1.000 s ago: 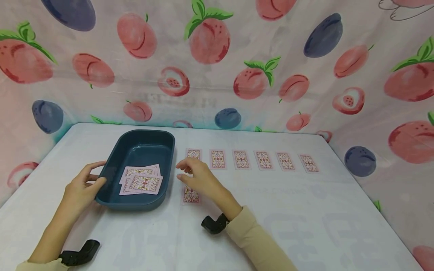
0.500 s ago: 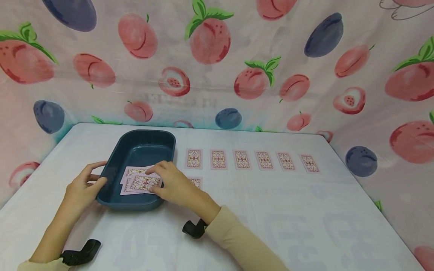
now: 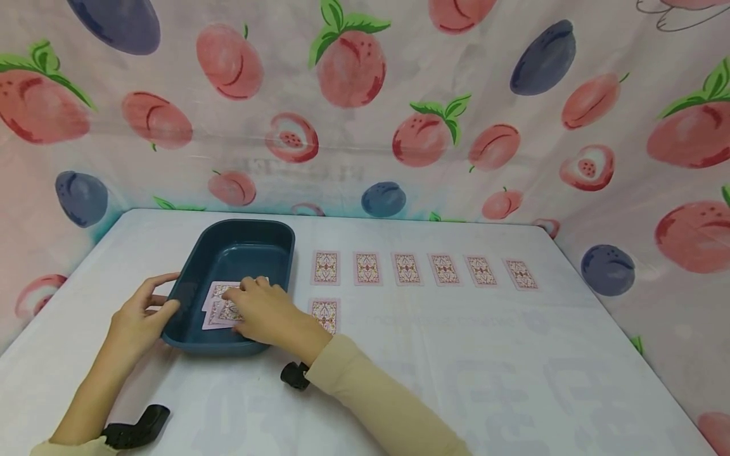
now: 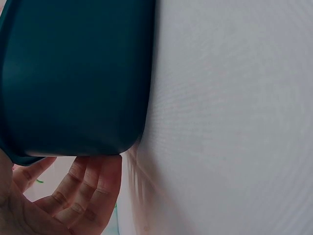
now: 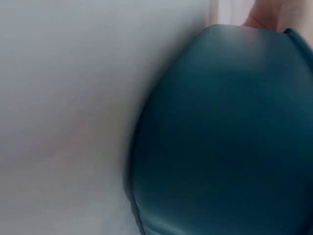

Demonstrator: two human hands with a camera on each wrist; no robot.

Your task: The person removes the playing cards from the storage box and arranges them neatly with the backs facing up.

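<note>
A dark teal tray (image 3: pixel 251 250) stands at the left of the table, with several face-down playing cards (image 3: pixel 213 316) overlapping at its near end. My left hand (image 3: pixel 135 316) rests at the tray's left side. In the left wrist view, the fairly straight fingers (image 4: pixel 102 188) touch its outer wall. My right hand (image 3: pixel 268 310) reaches over the tray's right rim, its fingertips down on the top card and bent over it. Its palm hides much of the cards, and whether the fingers pinch one cannot be seen. The right wrist view is mostly the tray's outer wall (image 5: pixel 220 132).
Along the back of the white-covered table (image 3: pixel 485 354), several face-down cards (image 3: pixel 407 269) lie in a spaced row right of the tray. A single card (image 3: pixel 324 315) lies below the row's left end. A fruit-print cloth (image 3: pixel 331 164) hangs behind.
The right hand has moved left from above the lone card below the row into the tray, uncovering that card and the row's leftmost one. The left hand and the tray stay put.
</note>
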